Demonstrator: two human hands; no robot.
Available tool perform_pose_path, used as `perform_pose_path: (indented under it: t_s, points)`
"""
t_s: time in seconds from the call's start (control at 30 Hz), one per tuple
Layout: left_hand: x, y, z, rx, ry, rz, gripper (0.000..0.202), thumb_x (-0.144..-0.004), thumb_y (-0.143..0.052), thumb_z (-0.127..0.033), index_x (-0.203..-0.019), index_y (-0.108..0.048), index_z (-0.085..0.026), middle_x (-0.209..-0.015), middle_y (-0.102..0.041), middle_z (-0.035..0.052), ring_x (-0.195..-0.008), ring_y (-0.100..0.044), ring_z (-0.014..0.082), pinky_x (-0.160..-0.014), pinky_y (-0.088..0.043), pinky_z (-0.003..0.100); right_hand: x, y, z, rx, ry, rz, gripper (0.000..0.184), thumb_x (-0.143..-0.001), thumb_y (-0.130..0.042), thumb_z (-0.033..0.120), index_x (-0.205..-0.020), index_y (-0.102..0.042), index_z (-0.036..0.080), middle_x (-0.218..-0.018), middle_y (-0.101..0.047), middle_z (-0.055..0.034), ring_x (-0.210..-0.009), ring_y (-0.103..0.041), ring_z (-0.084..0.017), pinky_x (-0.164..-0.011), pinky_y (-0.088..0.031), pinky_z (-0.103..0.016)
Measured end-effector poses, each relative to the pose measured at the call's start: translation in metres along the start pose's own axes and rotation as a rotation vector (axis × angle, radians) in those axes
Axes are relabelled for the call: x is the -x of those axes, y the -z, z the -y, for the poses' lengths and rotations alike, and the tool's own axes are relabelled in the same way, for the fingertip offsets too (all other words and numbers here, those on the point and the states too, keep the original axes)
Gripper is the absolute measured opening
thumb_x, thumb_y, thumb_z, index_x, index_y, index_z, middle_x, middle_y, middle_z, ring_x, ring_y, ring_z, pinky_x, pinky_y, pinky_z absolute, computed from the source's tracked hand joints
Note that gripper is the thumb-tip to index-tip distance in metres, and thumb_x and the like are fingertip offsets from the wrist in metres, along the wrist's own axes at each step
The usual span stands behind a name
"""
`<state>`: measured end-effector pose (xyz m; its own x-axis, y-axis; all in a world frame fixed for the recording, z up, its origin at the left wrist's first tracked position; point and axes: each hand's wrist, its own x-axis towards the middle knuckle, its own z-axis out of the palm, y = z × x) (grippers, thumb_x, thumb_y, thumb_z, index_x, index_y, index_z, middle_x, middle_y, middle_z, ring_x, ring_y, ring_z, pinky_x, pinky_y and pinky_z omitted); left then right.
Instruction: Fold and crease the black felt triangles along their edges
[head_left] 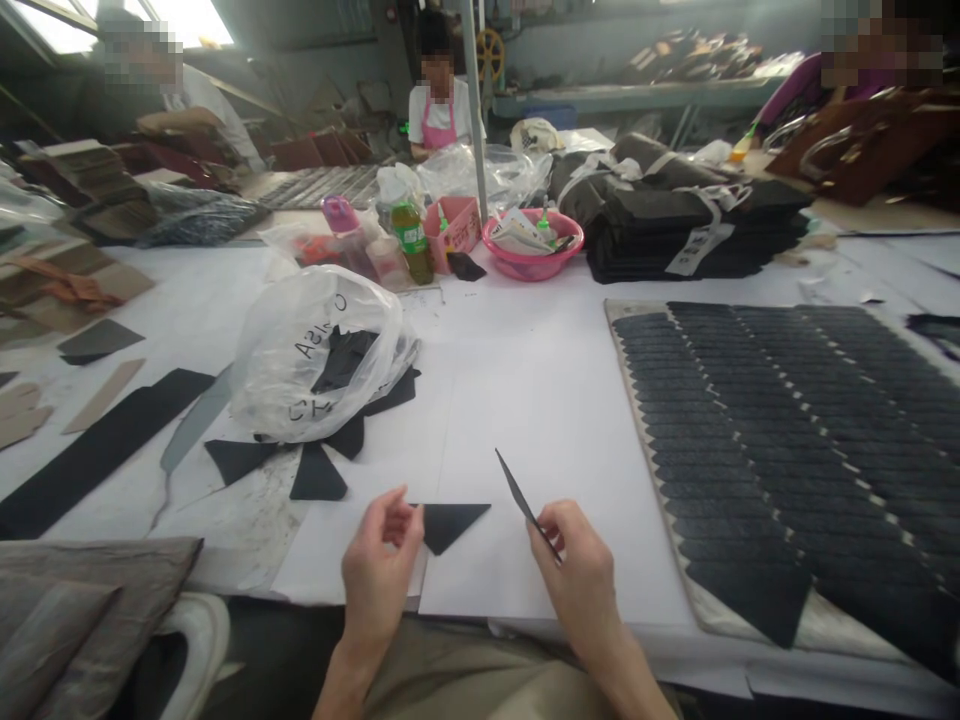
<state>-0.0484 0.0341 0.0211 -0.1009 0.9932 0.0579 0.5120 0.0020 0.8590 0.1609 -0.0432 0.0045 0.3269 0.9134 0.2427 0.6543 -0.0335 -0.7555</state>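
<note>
My right hand (577, 560) pinches a thin, dark, flat piece (517, 490) between thumb and fingers, holding it nearly edge-on above the white table. My left hand (382, 560) is loosely curled, with a gap between thumb and fingers and nothing visible in it. Just beyond its thumb lies a black triangular piece (454, 525), flat on the table; the thumb hides its left corner. More black cut pieces (319, 472) lie farther left, beside and partly under a clear plastic bag (277, 340) with dark pieces inside.
On the right, a board (697, 605) carries overlapping rows of black pieces (780, 430). A pink basin (532, 262), a green bottle (412, 245) and a black bundled stack (675, 220) stand at the back. A long black strip (105, 450) lies left. Other people sit beyond.
</note>
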Motion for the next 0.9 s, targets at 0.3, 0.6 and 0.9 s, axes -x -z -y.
perform_pose_path:
  t_s: [0.3,0.6,0.9]
  points:
    - [0.043,-0.051,-0.047,0.615,0.43,0.559,0.044,-0.091,-0.051,-0.048,-0.117,-0.06,-0.014,-0.095,-0.07,0.0098,-0.09,-0.064,0.0206,-0.085,-0.05,0.033,0.031,-0.003,0.022,-0.02,0.403,0.082,0.004,-0.089,-0.053,0.017,-0.087,-0.056,0.019,-0.087,-0.061,-0.006,-0.08,-0.057,-0.018,-0.069,-0.046,-0.027]
    - [0.043,-0.043,-0.041,0.6,0.439,0.921,0.04,-0.09,-0.052,-0.048,-0.106,-0.06,-0.012,-0.074,-0.067,0.0061,-0.054,-0.061,0.0116,-0.05,-0.043,0.019,0.013,0.033,0.004,-0.428,-0.245,0.22,0.021,-0.092,-0.056,0.039,-0.088,-0.063,0.02,-0.075,-0.061,0.0001,-0.063,-0.054,-0.012,-0.06,-0.042,-0.023]
    - [0.045,-0.043,-0.047,0.496,0.417,1.098,0.036,-0.09,-0.053,-0.046,-0.099,-0.061,-0.012,-0.071,-0.067,0.0061,-0.049,-0.062,0.0105,-0.048,-0.042,0.017,-0.004,0.023,0.001,-0.84,-0.515,0.359,0.032,-0.083,-0.066,0.044,-0.094,-0.066,0.015,-0.074,-0.062,0.0,-0.056,-0.052,-0.009,-0.05,-0.038,-0.02]
